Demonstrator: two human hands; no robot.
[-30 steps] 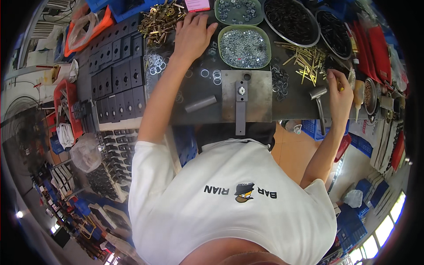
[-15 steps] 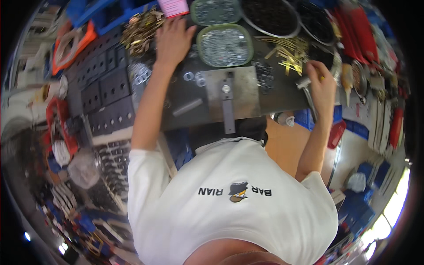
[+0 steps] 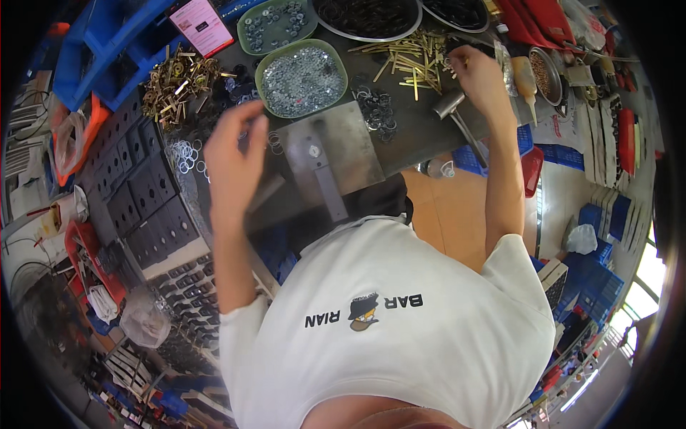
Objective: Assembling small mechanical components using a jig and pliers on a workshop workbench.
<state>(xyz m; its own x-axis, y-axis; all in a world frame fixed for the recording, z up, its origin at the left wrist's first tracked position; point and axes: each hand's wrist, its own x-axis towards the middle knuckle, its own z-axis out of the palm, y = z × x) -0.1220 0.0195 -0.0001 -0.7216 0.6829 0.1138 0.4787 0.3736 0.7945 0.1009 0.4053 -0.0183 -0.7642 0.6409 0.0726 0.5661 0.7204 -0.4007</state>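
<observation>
My left hand (image 3: 234, 157) is raised over the bench left of a square steel plate (image 3: 357, 154), thumb and fingers curved with a gap between them. I see nothing clearly held in it. On the plate lies a dark flat bar (image 3: 331, 193) with a round metal piece (image 3: 314, 151) near its far end. My right hand (image 3: 484, 80) is at the right edge of a pile of thin brass-coloured strips (image 3: 414, 63), fingertips pinched together; whatever they hold is too small to make out. Just below that hand, a hammer (image 3: 449, 105) lies with its handle partly beside my forearm.
Green trays of small metal parts (image 3: 345, 75) stand behind the plate, beside round pans of dark pieces (image 3: 368, 34). Brass-coloured parts (image 3: 175, 89), loose rings (image 3: 187, 156) and dark drilled blocks (image 3: 146, 189) are on the left. A glue bottle (image 3: 524, 75) lies at right.
My left hand has come back toward me from beside the pink card, its fingers now curved. My right hand has moved from above the hammer to the brass strips. The whole view has tilted.
</observation>
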